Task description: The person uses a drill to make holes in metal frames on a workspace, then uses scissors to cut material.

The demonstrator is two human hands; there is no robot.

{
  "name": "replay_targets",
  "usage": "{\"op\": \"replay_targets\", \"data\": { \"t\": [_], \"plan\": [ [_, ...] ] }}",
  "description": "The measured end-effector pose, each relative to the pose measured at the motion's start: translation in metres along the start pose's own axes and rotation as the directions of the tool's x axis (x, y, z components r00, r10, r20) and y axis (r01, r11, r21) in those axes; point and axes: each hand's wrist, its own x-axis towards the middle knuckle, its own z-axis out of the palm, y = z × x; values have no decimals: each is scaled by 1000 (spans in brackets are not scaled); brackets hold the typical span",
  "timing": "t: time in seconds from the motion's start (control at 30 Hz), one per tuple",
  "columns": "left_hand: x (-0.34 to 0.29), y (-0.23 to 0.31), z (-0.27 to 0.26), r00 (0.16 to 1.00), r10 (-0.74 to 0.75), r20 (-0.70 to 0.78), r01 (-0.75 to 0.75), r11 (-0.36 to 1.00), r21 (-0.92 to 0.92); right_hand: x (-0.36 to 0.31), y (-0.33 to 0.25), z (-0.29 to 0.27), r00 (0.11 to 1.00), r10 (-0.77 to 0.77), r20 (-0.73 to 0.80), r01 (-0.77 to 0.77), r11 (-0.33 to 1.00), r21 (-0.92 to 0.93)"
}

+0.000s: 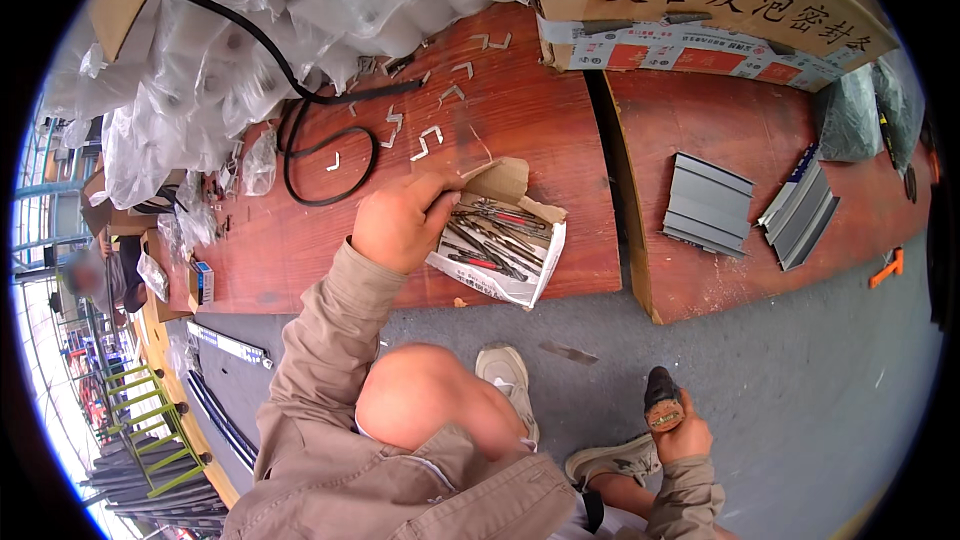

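At the front edge of a reddish-brown board table, my left hand [405, 222] pinches the raised brown flap [500, 180] of a small white cardboard box [488, 283]. Inside the box lie several drill bits [490, 240], long and dark, with a few red pieces among them. Low on the right, over the floor, my right hand [686, 437] is closed round a dark rounded tool [659, 388]. This tool shows a brown, worn round end; its kind is unclear, and my fingers hide part of it.
Black rubber strip [290, 155] coils behind the box, near bent metal brackets [428, 142]. Plastic-wrapped rolls [350, 10] fill the back left. Across a gap, a second table bears grey metal profiles [708, 202] and a large carton [700, 10]. An orange tool [887, 268] lies on the floor.
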Motion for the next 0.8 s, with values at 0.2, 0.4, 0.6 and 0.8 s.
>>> {"op": "replay_targets", "data": {
  "t": [0.2,0.4,0.6,0.8],
  "plan": [
    [-1,9,-1,986,123,111,-136,984,117,38,13,30,990,124,61,-112,978,-178],
    [16,44,41,896,45,443,-289,816,501,47,4,25,976,187,108,-157,959,-236],
    [25,33,88,890,-47,453,-279,730,624,44,15,28,980,170,104,-144,964,-222],
    [21,15,103,911,45,410,-313,722,617,45,18,34,983,162,90,-141,969,-204]
  ]
}}
